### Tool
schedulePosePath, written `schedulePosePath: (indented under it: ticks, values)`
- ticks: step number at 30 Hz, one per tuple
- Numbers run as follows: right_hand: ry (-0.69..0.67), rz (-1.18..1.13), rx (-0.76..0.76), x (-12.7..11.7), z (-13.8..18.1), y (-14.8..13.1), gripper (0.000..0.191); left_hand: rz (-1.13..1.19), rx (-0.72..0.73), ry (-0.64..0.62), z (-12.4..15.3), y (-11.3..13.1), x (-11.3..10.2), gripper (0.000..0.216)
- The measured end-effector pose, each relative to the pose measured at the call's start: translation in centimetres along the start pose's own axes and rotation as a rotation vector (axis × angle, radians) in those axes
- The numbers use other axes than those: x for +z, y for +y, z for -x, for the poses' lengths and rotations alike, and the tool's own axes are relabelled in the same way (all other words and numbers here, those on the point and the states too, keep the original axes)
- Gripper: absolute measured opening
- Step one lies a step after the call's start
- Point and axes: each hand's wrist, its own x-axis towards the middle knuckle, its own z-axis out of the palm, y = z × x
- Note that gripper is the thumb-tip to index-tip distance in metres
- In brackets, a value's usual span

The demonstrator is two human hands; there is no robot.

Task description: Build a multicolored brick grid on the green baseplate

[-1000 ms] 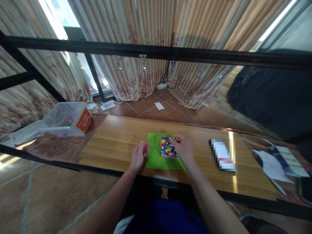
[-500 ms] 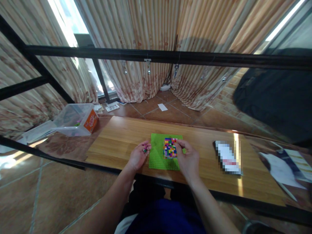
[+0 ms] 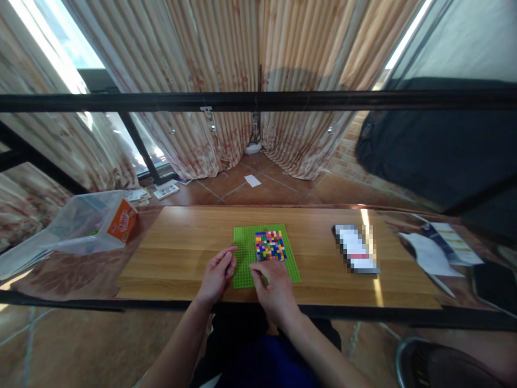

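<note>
A green studded baseplate [image 3: 244, 243] lies on the wooden table [image 3: 186, 242] in front of me. A square patch of small multicoloured bricks [image 3: 270, 246] is stuck on its far right part. My left hand [image 3: 216, 275] rests at the plate's left edge with its fingers curled together; what they hold is hidden. My right hand [image 3: 273, 288] lies over the plate's near edge, below the brick patch. Its fingers are drawn together and point left towards my left hand.
A clear plastic box [image 3: 86, 223] with an orange label lies tipped at the table's left end. A flat blurred object [image 3: 355, 256] and papers [image 3: 432, 250] lie to the right. A black bar [image 3: 258, 101] crosses overhead.
My right hand has left the brick patch and dropped back to the plate's near edge, close to my left hand. The view has shifted to the right.
</note>
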Motion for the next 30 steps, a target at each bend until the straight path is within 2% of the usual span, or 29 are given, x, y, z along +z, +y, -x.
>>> schedulePosePath:
  ticks: [4,8,17,30]
  values:
    - [0.002,-0.007,0.016,0.3,0.4,0.6,0.018,-0.245,0.030,-0.020,0.4,-0.2,0.8,0.040]
    - [-0.019,0.015,0.019,0.1,0.0,0.7,0.020,-0.398,0.062,-0.083,0.5,-0.4,0.6,0.039]
    - [-0.160,-0.032,-0.008,1.4,-0.7,-0.5,0.027,-0.484,0.011,-0.358,0.6,0.1,-0.1,0.044]
    - [-0.200,-0.079,0.049,2.1,-1.5,0.1,0.019,-0.576,-0.024,-0.445,-0.2,0.7,-1.3,0.045]
